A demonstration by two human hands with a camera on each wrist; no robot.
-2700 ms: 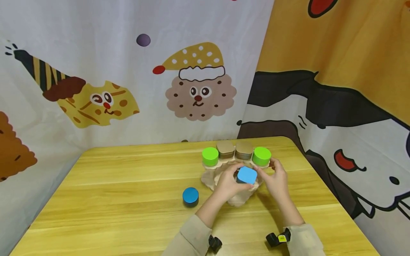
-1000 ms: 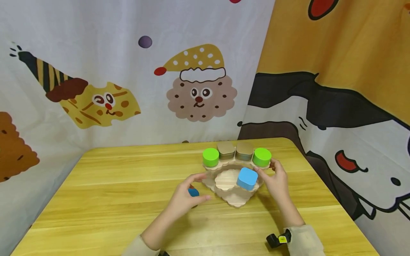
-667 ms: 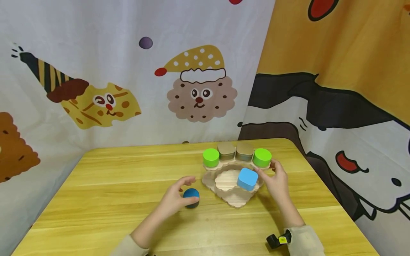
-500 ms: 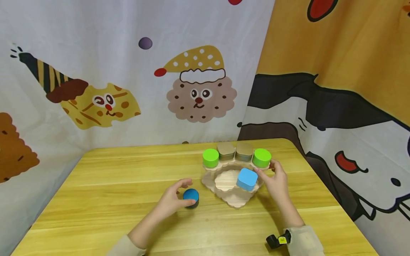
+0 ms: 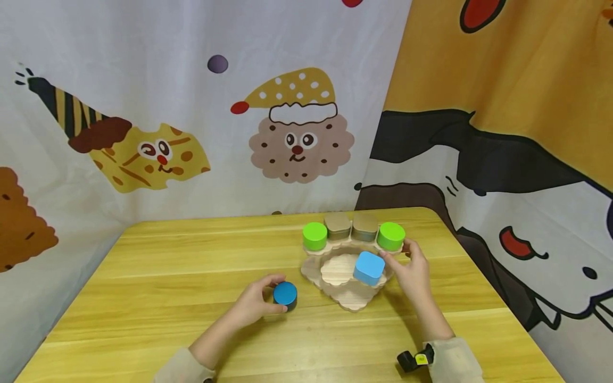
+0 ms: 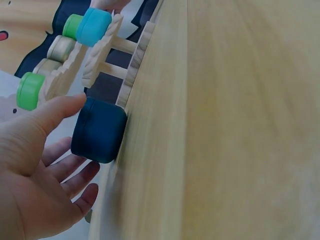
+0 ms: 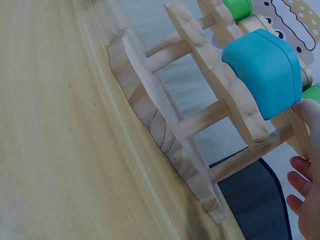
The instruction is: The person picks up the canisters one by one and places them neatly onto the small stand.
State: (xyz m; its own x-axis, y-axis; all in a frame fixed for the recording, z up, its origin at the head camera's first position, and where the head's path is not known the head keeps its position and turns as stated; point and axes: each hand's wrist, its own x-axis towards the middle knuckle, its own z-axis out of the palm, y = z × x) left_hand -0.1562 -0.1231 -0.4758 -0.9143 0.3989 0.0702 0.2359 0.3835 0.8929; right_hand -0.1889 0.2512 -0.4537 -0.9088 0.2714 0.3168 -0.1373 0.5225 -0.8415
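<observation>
A round dark blue tin stands on the table left of a tiered wooden display stand. My left hand has thumb and fingers around its left side; in the left wrist view the thumb tip lies at the edge of the tin. My right hand grips the right end of the stand's top tier, its thumb close to a light blue square tin. That tin sits on the right of the middle tier; the right wrist view shows this tin close up.
On the top tier, a green round tin and another green round tin flank two brownish square tins. The wooden table ends at a printed curtain behind. A black wrist device sits at the right cuff.
My left hand has left the light blue tin, now standing on the middle tier. It has moved left and closed in around the dark blue tin, which stays put. The right hand has kept its place.
</observation>
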